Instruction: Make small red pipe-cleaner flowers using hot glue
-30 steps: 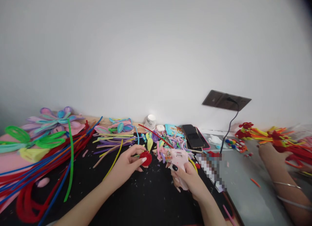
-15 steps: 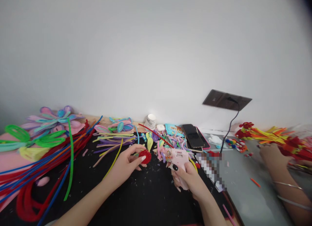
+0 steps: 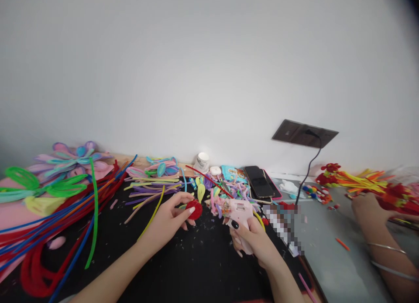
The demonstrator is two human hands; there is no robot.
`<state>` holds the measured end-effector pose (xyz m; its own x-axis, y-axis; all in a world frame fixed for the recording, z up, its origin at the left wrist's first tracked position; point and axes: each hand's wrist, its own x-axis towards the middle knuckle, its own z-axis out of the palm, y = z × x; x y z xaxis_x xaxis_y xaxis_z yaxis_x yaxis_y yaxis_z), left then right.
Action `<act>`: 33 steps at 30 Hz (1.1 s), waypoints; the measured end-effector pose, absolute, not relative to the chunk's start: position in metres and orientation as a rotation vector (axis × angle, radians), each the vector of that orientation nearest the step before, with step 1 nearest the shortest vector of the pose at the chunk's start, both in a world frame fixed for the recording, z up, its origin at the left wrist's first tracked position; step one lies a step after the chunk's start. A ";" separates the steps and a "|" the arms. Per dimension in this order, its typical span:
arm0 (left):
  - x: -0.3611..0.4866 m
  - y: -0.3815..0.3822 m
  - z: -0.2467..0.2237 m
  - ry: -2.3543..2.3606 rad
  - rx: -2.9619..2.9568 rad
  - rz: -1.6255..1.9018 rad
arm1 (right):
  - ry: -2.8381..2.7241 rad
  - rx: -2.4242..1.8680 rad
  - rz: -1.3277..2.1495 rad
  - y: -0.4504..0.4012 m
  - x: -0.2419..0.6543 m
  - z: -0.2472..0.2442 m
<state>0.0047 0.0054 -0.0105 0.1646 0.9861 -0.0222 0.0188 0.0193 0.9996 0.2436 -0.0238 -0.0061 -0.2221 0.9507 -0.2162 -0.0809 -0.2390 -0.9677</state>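
My left hand [image 3: 175, 213] pinches a round red coil [image 3: 194, 210] between thumb and fingers, above the black mat [image 3: 183, 268]. My right hand [image 3: 250, 235] is wrapped round a pale pink glue gun [image 3: 241, 211], whose nozzle end points left towards the coil. The nozzle tip is hard to make out against the coloured pieces behind it. A small gap lies between the gun and the coil. Behind both hands is a heap of short pastel pipe cleaners [image 3: 240, 192], and a long thin red stem [image 3: 207, 178] lies slanting across them.
Red and blue pipe cleaners [image 3: 75, 211] and fuzzy flowers [image 3: 77, 161] fill the left. A paper cup [image 3: 202, 162] and a phone [image 3: 260, 182] stand by the wall. A black cable [image 3: 307, 174] hangs from the socket plate [image 3: 304, 134]. Another person's arm [image 3: 382, 233] reaches in at right.
My left hand has turned the red coil slightly, so that its face shows a little more. My right hand and the glue gun have hardly moved. The other person's hand has shifted slightly right.
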 end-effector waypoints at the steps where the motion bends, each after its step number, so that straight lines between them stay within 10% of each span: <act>1: 0.005 0.005 -0.010 1.104 1.277 1.060 | -1.162 -1.190 1.591 -0.024 0.244 -0.007; 33: 0.005 0.001 -0.003 1.105 1.321 1.009 | -1.145 -1.180 1.599 -0.023 0.246 -0.011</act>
<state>0.0049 0.0010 -0.0029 0.2061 0.9780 -0.0317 0.0570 0.0203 0.9982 0.2459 -0.0227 -0.0113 -0.2218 0.9495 -0.2219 -0.0960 -0.2478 -0.9641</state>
